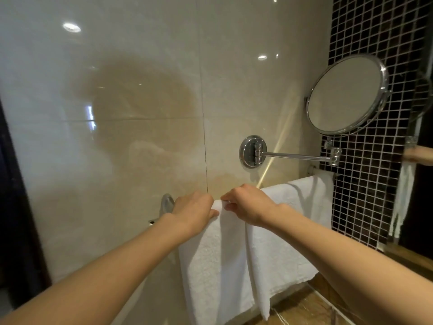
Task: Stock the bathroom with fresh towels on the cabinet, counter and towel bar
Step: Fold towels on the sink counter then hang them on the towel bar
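Observation:
A white towel (218, 261) hangs over the chrome towel bar, whose left mount (166, 204) shows on the beige tiled wall. My left hand (193, 211) grips the towel's top fold at its left end. My right hand (246, 204) pinches the same fold just to the right. A second white towel (302, 200) is draped over the bar farther right, reaching to the bar's right end (312, 170). The bar itself is mostly hidden under the cloth.
A round chrome swing-arm mirror (345, 93) juts out from its wall mount (253, 151) above the towels. Dark mosaic tile (375, 31) covers the right wall. A brown stone counter (302, 306) lies below right. A dark door frame (14, 207) is at left.

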Motion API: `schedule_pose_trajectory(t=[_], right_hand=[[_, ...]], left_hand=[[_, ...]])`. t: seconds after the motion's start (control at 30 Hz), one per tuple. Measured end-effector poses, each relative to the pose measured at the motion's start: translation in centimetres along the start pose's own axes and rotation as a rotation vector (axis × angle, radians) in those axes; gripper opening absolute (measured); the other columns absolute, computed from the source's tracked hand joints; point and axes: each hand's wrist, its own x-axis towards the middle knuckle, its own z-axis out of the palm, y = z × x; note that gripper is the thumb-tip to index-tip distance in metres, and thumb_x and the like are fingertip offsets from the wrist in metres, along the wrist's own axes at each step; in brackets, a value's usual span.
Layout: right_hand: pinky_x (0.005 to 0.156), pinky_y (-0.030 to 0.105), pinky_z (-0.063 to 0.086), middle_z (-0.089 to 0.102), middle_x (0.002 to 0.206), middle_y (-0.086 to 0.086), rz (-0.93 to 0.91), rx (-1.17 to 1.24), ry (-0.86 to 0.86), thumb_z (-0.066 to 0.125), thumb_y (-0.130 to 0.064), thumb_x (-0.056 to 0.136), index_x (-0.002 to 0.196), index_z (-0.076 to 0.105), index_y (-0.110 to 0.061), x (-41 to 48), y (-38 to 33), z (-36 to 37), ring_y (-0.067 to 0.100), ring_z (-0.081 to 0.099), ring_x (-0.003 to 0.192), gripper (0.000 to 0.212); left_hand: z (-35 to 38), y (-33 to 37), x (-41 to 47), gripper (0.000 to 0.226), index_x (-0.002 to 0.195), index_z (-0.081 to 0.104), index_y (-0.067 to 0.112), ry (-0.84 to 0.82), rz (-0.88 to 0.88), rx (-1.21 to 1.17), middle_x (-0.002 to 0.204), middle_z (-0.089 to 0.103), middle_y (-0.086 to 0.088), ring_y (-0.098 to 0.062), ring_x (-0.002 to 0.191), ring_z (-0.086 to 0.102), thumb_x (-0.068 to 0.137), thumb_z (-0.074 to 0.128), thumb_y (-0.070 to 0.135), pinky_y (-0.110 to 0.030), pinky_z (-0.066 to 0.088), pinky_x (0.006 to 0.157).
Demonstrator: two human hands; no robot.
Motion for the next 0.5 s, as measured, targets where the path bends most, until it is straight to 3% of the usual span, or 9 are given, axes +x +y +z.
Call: schedule_pose_trajectory(t=[0.1,0.3,0.43,0.5], right_hand=[[0.063,0.03,0.039,0.059,0.079,0.003,0.006,0.0,0.005,0.055,-0.015,0.091,0.064,0.045,-0.024,-0.1,-0.1,0.0,0.028,0.056,0.081,0.03],[0.076,0.034,0.045,0.066,0.103,0.012,0.051,0.021,-0.057,0.05,-0.02,0.093,0.089,0.059,-0.023,-0.7,-1.1,-0.1,0.032,0.059,0.098,0.01],[0.088,0.038,0.048,0.064,0.118,0.015,0.07,0.053,-0.112,0.045,-0.025,0.095,0.118,0.059,-0.016,-0.9,-2.3,-0.4,0.034,0.056,0.111,0.028],[0.091,0.039,0.045,0.061,0.123,0.017,0.077,0.071,-0.122,0.043,-0.025,0.096,0.13,0.052,-0.015,-1.0,-2.8,-0.8,0.035,0.054,0.115,0.037]], left_hand=[[0.1,0.1,-0.1,0.031,0.096,0.058,0.014,0.016,0.003,0.025,0.105,0.062,-0.014,-0.036,0.097,0.059,0.094,0.049,0.044,-0.032,0.033,0.065],[-0.2,0.4,-0.6,0.034,0.105,0.058,0.015,-0.037,-0.005,0.027,0.11,0.062,-0.014,-0.035,0.1,0.059,0.097,0.04,0.044,-0.033,0.035,0.068],[-1.3,0.9,-1.0,0.031,0.109,0.058,0.02,-0.052,-0.035,-0.151,0.111,0.063,-0.013,-0.034,0.099,0.059,0.096,0.036,0.038,-0.034,0.042,0.071],[-2.0,0.9,-1.2,0.031,0.113,0.06,0.021,-0.02,-0.065,-0.271,0.114,0.065,-0.01,-0.031,0.103,0.059,0.094,0.039,0.034,-0.036,0.048,0.081]])
